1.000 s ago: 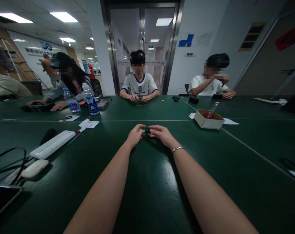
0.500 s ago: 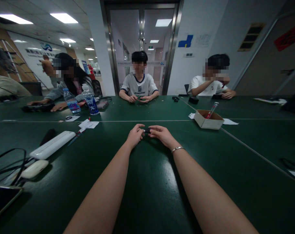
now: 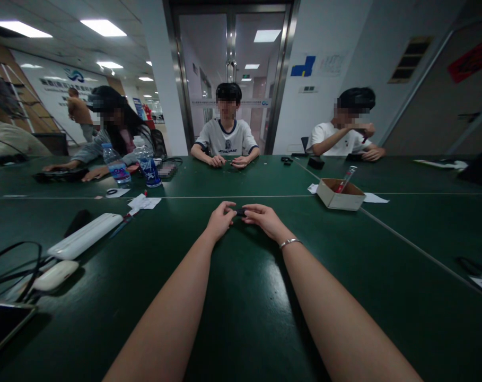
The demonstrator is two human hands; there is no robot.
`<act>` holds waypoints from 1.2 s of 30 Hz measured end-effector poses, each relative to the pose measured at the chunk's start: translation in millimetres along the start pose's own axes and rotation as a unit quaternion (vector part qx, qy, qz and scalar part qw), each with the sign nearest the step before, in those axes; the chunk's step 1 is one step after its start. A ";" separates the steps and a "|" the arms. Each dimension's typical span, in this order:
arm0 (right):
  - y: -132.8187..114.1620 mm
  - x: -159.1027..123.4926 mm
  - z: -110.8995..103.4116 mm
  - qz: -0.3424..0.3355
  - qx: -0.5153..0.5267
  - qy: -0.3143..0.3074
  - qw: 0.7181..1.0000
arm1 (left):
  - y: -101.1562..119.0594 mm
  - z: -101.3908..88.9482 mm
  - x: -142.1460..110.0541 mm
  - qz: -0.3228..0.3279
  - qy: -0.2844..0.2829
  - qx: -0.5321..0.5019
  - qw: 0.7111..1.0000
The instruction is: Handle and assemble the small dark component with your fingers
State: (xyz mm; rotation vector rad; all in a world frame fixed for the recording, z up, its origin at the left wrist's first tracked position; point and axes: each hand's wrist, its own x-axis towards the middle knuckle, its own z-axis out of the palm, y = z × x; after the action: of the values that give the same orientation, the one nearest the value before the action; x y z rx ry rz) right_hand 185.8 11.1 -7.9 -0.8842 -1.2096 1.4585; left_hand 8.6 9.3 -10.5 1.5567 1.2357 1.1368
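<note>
A small dark object [image 3: 239, 212] is held between my two hands, just above the green table [image 3: 241, 297]; its kind is too small to make out. My left hand [image 3: 220, 218] pinches its left end between thumb and fingers. On the other end, the fingers of my right hand [image 3: 263, 217] are closed, and they hide part of it. A silver bracelet [image 3: 290, 242] circles my right wrist.
Right of my hands stands an open box [image 3: 340, 199] with a red-and-clear stick in it. At the left lie a white power bank [image 3: 85, 237], a white case [image 3: 57, 276], cables and a phone [image 3: 6, 321]. Bottles [image 3: 149, 170] stand farther back. Several people sit opposite.
My hands stay in nearly the same place around the small dark object. A bright glint at its left end in the earlier frame no longer shows.
</note>
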 end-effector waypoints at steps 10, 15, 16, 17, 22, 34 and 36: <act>-0.4 -0.2 1.2 0.005 0.004 0.005 1.000 | 3.6 -0.2 -1.3 0.006 0.011 0.014 1.000; 0.1 0.1 1.4 0.004 0.002 0.010 1.000 | -1.8 -0.2 1.6 0.007 0.006 -0.001 1.000; 0.0 0.1 1.4 0.003 0.001 0.009 1.000 | -2.8 -0.1 2.1 0.005 0.004 -0.004 1.000; -0.1 0.0 1.4 0.003 0.001 0.008 1.000 | -3.6 -0.1 2.5 0.005 0.003 -0.006 1.000; -1.8 -1.4 2.0 0.005 0.008 0.003 1.000 | -3.7 -0.8 2.2 0.011 -0.004 -0.002 1.000; -2.6 -1.7 2.8 0.007 0.005 0.005 1.000 | -3.8 -1.1 1.5 0.028 0.010 0.025 0.999; -2.5 -1.7 2.8 0.007 0.007 0.005 1.000 | -3.6 -1.0 1.1 0.026 0.009 0.023 0.999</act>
State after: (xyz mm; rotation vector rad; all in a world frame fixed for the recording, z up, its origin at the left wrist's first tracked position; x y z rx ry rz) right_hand 184.2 8.8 -4.9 -0.8910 -1.1876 1.4693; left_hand 6.8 11.1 -13.5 1.6245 1.2484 1.1645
